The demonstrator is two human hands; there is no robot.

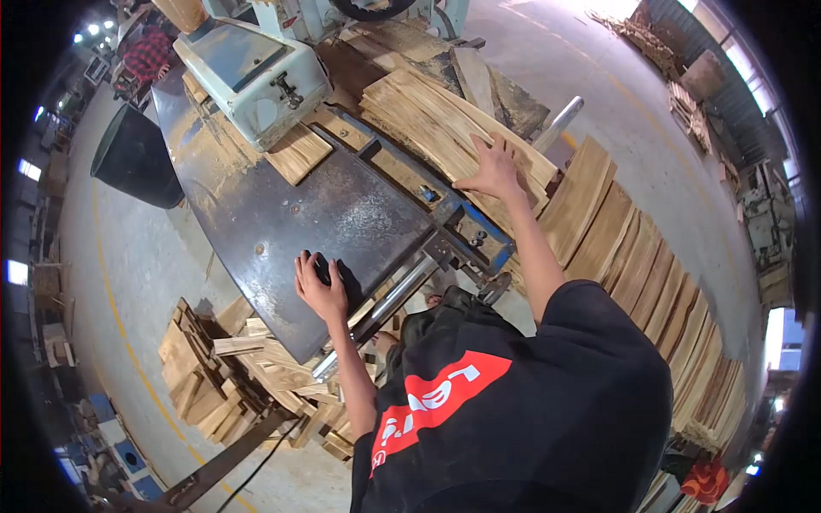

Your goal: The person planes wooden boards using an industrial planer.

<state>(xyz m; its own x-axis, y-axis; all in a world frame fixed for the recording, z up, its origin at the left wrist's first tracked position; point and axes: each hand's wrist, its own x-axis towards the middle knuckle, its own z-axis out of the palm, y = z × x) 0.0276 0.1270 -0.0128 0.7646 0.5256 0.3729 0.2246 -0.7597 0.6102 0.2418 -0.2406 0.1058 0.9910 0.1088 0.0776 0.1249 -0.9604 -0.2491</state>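
Note:
My left hand (321, 291) is over the dark metal saw table (342, 205) near its front edge, fingers spread and holding nothing I can see. A dark patch beneath these fingers looks like shadow. My right hand (496, 171) lies with fingers spread on a stack of wooden boards (428, 120) at the table's right side, gripping none of them firmly. A short wooden board (299, 154) pokes out from under the pale machine head (248, 81), flat on the table and apart from both hands.
Sawdust lies around the machine head. A metal bar (402, 291) and a blue frame (479, 235) border the table. A dark bin (137, 158) stands left; offcuts (274, 368) are piled below. Many boards (633, 248) line the right. Another person in checked clothing (148, 56) is far left.

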